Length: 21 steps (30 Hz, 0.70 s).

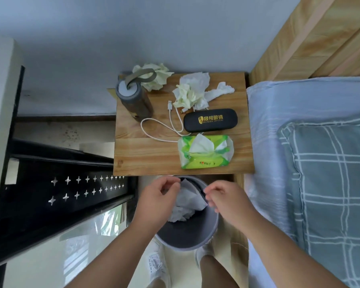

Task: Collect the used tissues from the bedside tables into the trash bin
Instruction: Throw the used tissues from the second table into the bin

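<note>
Head: tissue (pixel 190 197) in bin (pixel 181 247), between left hand (pixel 160 194), right hand (pixel 227 198), ungripped.

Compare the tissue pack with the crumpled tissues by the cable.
The tissue pack is a flat green wrapper near the table's front edge; the crumpled tissues are a loose pale heap farther back. The pack's sheet pokes up from its slot; the crumpled tissues are wadded. Both lie on the bedside table.

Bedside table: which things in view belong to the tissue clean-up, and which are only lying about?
Job: crumpled pale yellow tissue at the back left; heap of crumpled white and yellowish tissues; round grey trash bin, white tissues already inside.
Lying about: grey cylindrical bottle; white USB cable; black glasses case; green tissue pack.
</note>
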{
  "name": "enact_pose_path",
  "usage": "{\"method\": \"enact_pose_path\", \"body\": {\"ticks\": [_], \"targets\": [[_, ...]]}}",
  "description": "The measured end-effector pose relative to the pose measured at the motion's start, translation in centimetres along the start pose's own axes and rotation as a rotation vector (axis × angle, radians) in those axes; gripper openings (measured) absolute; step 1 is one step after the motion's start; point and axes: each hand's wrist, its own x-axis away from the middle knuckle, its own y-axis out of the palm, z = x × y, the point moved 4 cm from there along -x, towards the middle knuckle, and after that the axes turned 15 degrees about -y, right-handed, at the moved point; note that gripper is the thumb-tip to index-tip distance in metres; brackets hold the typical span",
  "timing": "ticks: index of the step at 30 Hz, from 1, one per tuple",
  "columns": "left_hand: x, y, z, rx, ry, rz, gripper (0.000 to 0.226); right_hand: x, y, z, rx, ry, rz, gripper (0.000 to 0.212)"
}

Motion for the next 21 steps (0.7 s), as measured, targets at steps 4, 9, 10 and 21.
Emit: {"method": "enact_pose_path", "body": {"ticks": [4,9,10,21], "targets": [[-0.2,-0.6,4.9,0.095,0.084,0.015,0.016,-2.1,-4.4,-4.6,-0.064,-0.143,0.121,0.030],[-1.9,-0.7,11.9,0.081,0.226,0.067,0.011,-6.6,-9.3,-9.9,-0.036,-0.297,0.188,0.019],[-2.4,-0.6,13.2,0.074,0.251,0.086,0.009,-7.6,-10.1,-11.0,-0.034,-0.315,0.201,0.017],[-7.9,1.9,20.8,-0.339,0.442,0.382,0.069,-19.1,-13.1,-14.3,0.158,-0.389,0.228,0.040]]}}
